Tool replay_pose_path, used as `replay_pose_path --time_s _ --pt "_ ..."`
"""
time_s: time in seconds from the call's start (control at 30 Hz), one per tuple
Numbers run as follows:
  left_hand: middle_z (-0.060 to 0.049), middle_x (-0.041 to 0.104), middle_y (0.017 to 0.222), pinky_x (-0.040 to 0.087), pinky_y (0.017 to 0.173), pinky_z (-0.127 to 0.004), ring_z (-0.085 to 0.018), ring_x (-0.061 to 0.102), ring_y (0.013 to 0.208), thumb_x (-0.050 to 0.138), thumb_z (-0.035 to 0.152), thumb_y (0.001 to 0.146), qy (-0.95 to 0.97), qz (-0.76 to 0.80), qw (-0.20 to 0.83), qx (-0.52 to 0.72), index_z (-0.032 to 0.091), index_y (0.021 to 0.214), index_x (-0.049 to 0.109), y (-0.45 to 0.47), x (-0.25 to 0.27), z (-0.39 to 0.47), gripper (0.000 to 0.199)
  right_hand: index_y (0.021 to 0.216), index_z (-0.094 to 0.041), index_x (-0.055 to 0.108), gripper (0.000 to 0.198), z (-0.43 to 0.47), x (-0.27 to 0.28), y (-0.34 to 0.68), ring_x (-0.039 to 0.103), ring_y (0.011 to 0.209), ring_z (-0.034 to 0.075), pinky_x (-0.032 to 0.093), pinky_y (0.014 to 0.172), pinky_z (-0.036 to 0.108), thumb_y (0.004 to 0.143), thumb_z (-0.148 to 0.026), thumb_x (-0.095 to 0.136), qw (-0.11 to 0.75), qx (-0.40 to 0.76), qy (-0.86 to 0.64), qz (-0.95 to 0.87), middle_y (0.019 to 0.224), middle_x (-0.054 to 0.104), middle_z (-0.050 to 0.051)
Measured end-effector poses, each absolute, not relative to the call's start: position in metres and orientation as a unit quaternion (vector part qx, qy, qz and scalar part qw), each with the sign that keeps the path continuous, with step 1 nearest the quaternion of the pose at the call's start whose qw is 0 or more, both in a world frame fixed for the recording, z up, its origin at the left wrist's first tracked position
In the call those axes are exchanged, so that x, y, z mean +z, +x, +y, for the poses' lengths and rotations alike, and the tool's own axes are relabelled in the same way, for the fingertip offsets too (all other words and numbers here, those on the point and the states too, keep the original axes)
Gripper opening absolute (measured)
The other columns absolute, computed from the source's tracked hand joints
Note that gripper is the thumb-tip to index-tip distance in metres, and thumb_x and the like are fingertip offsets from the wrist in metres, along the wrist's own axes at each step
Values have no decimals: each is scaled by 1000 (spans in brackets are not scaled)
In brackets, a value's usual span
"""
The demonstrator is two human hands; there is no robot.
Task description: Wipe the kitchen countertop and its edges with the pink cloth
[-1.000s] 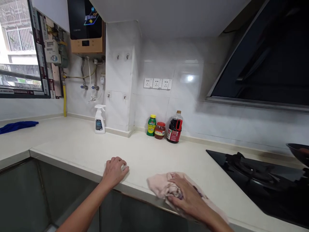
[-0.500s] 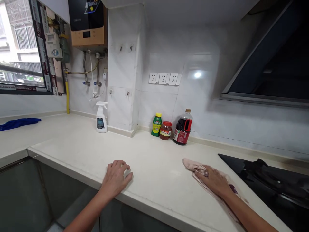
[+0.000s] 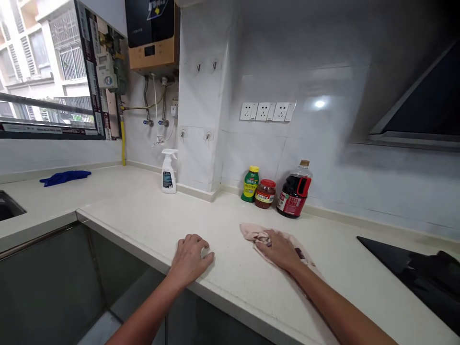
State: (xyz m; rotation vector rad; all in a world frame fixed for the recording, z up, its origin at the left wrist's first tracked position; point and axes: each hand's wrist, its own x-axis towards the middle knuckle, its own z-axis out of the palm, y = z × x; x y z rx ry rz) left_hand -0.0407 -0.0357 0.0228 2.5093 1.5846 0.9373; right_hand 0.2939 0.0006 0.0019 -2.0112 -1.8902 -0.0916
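Wiping: right hand [image 3: 278, 249] presses flat on the pink cloth [image 3: 257, 234], now moved left across the counter [image 3: 143, 215].
Bracing: left hand [image 3: 190, 258] stays open, grasping nothing.

Your right hand [image 3: 278, 249] presses a soft, crumpled pink cloth [image 3: 257, 233] on the smooth, matt pale stone-like countertop [image 3: 143, 215], where your left hand [image 3: 190, 256] rests too. Behind it you see glossy white wall tiles [image 3: 323, 124], a white plastic spray bottle [image 3: 168, 171] and the shiny black glass hob [image 3: 413, 273].
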Motion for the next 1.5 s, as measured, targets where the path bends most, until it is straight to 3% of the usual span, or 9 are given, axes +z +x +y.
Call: replay_pose_path --time_s 0.13,0.27,0.5,0.67,0.8,1.1,1.37,1.5 --pt "-7 65 109 39 92 -41 -26 55 110 61 30 86 806 510 7 302 23 98 68 -41 21 -37 16 141 -22 50 62 -42 -3 254 30 144 31 28 116 48 88 -56 53 188 -7 -657 -730 153 40 9" --pt "-7 65 109 40 93 -41 -26 55 110 61 30 86 809 505 -5 301 23 100 68 -43 19 -37 18 139 -23 53 63 -94 -10 260 28 145 29 25 119 50 87 -59 50 204 35 -626 -751 153 41 8" --pt "-9 64 116 41 94 -44 -28 54 114 60 31 87 815 495 -27 298 23 104 68 -42 16 -39 20 132 -18 58 77 -119 -21 369 40 137 34 31 117 51 79 -72 44 240 -6 -732 -638 147 47 13" --pt "-11 63 119 43 96 -47 -30 53 118 60 28 87 818 481 -35 313 22 106 68 -41 17 -43 21 125 -19 60 77 -77 -15 431 54 121 39 43 103 55 79 -76 39 216 -47 -782 -582 127 62 16" --pt "-11 62 120 44 96 -49 -30 53 119 61 25 87 819 468 -44 329 22 105 67 -39 16 -43 20 124 -19 59 75 -25 -11 438 55 117 42 44 98 57 79 -75 39 195 -63 -810 -549 123 63 17" --pt "-8 62 117 45 95 -49 -28 54 113 65 24 84 815 457 -17 356 24 105 67 -37 18 -44 22 132 -15 52 68 81 6 363 48 125 42 40 101 57 86 -64 40 161 -50 -813 -558 132 57 20" --pt "-7 61 119 43 97 -48 -27 53 115 64 26 86 811 470 0 349 23 105 65 -37 15 -45 19 132 -18 52 55 117 13 227 50 124 34 39 105 49 90 -53 48 184 -22 -667 -722 131 58 16" --pt "-7 61 120 43 97 -48 -27 52 114 64 28 87 804 478 4 354 23 104 65 -37 15 -47 18 138 -20 48 61 98 10 161 37 139 31 32 114 45 87 -53 53 184 -2 -578 -795 147 47 11"
